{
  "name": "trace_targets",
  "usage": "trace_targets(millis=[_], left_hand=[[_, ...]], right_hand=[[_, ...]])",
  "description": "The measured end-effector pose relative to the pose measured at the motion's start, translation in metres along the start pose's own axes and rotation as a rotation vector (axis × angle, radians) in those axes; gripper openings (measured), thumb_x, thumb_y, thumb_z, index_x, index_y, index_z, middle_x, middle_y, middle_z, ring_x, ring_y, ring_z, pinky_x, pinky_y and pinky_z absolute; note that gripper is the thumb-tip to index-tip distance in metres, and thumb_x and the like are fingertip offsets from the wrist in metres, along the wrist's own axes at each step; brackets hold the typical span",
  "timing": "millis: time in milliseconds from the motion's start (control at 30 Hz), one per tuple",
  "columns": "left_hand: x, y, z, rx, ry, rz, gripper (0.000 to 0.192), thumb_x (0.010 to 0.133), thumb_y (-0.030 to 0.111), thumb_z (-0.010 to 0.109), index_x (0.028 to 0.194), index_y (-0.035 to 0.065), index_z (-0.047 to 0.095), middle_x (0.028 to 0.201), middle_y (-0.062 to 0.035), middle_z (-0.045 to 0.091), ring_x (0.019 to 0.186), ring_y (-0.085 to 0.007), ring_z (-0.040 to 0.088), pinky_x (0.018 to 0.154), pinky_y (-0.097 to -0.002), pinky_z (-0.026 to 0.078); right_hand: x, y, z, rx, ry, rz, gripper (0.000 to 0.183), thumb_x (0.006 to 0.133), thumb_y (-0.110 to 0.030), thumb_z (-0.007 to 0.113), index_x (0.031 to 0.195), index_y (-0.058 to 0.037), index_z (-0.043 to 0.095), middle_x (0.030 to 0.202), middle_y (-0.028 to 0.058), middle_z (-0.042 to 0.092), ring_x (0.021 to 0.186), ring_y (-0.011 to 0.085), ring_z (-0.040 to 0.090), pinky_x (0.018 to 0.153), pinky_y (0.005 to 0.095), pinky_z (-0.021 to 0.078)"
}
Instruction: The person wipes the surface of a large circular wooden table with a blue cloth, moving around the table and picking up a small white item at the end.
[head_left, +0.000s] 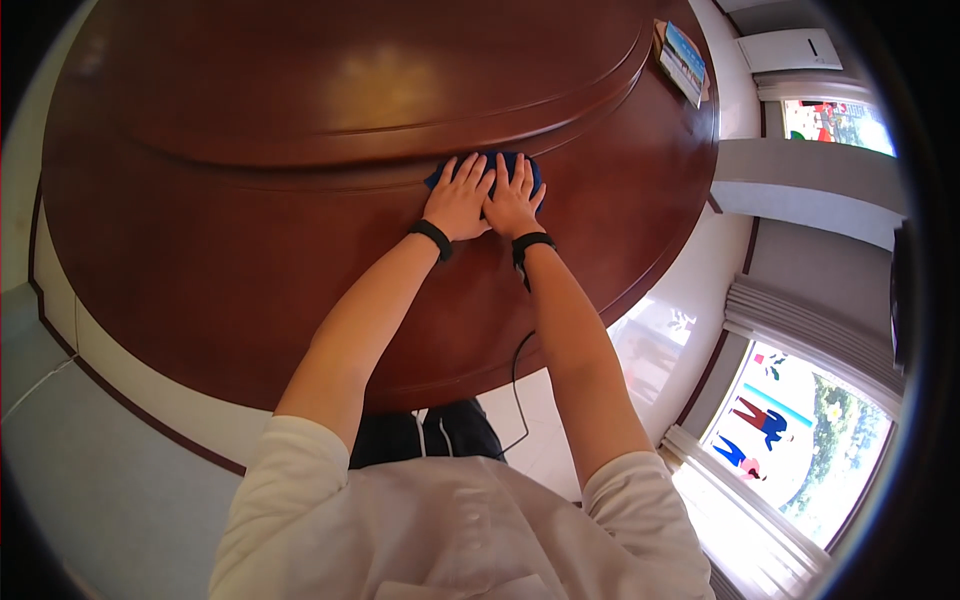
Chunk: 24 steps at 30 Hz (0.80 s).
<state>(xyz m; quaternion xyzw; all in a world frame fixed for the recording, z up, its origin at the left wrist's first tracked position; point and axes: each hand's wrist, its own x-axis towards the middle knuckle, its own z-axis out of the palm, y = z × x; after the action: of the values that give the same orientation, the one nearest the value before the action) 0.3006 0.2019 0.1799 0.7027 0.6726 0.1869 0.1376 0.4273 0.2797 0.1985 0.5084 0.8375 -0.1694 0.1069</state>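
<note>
Both of my hands lie flat, side by side, on a dark blue cloth (433, 178) and press it against a glossy reddish-brown wooden table (225, 277). My left hand (459, 199) covers the cloth's left part, fingers spread and pointing away from me. My right hand (514, 199) covers its right part, with the thumbs close together. Blue fabric shows between the fingers and past the fingertips. The cloth sits right by the stepped, curved edge (360, 154) of the table's raised middle. Each wrist wears a black band. What lies under the palms is hidden.
Printed booklets (684, 64) lie at the table's far right. A thin black cable (519, 367) hangs near my right forearm. Beyond the table on the right are a window (795, 435) with figure decals, a gathered blind (810, 337) and a pale wall (735, 247).
</note>
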Motion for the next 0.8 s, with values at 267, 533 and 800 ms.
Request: trace_targets(millis=[267,533,800], left_hand=[[-0.010,0.004,-0.009,0.063,0.034,-0.050,0.078,0.087,0.048,0.070,0.148,0.0047,0.047,0.160,-0.0202,0.038,0.154,-0.0325,0.027,0.127,-0.0510,0.014],[-0.105,-0.033,-0.048,0.067,-0.024,-0.158,0.076,0.092,0.044,0.069,0.150,0.0020,0.043,0.160,-0.0210,0.037,0.154,-0.0343,0.026,0.127,-0.0512,0.016],[-0.148,-0.057,-0.057,0.143,-0.043,-0.245,0.084,0.091,0.045,0.070,0.153,-0.0010,0.036,0.161,-0.0288,0.029,0.154,-0.0432,0.020,0.126,-0.0588,0.013]], right_hand=[[0.011,-0.010,0.003,-0.023,-0.014,0.012,0.084,0.097,-0.045,0.050,0.167,-0.0142,0.015,0.172,0.0247,0.000,0.159,0.0409,-0.004,0.118,0.0737,-0.0033],[-0.025,-0.097,0.033,-0.102,0.023,-0.225,0.081,0.095,-0.046,0.049,0.163,-0.0098,0.027,0.170,0.0270,0.012,0.158,0.0434,0.007,0.116,0.0772,0.0007],[-0.034,-0.146,0.044,-0.110,0.037,-0.401,0.076,0.097,-0.049,0.050,0.163,-0.0158,0.031,0.171,0.0209,0.017,0.158,0.0388,0.011,0.119,0.0738,0.0051]])
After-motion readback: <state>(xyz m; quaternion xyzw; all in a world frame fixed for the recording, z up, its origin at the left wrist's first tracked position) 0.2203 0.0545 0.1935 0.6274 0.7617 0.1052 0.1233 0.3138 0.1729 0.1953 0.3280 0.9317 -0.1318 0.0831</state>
